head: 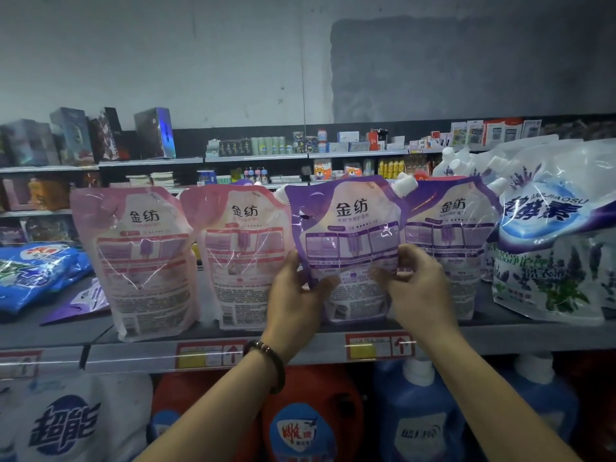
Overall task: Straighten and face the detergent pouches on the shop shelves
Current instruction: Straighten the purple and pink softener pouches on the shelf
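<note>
- The left hand (293, 295) grips the lower left edge of a glossy purple spouted detergent pouch (346, 235), thumb across the front and fingers curled behind.
- The right hand (416, 288) pinches the pouch's lower right edge with bent fingers.
- A dark beaded bracelet (266, 361) sits on the left wrist.
- The pouch stands upright, long axis vertical, printed face toward the camera, with its white cap (405, 185) at the top right corner.
- It sits between a pink pouch (240, 255) and a second purple pouch (456, 228), touching both.
- All stand on a grey metal shelf (60, 328) with red-and-yellow price tags (210, 356) on its edge.
- Blue and red jugs fill the shelf below.
- Behind, shelves of small goods line a grey wall (200, 61).
</note>
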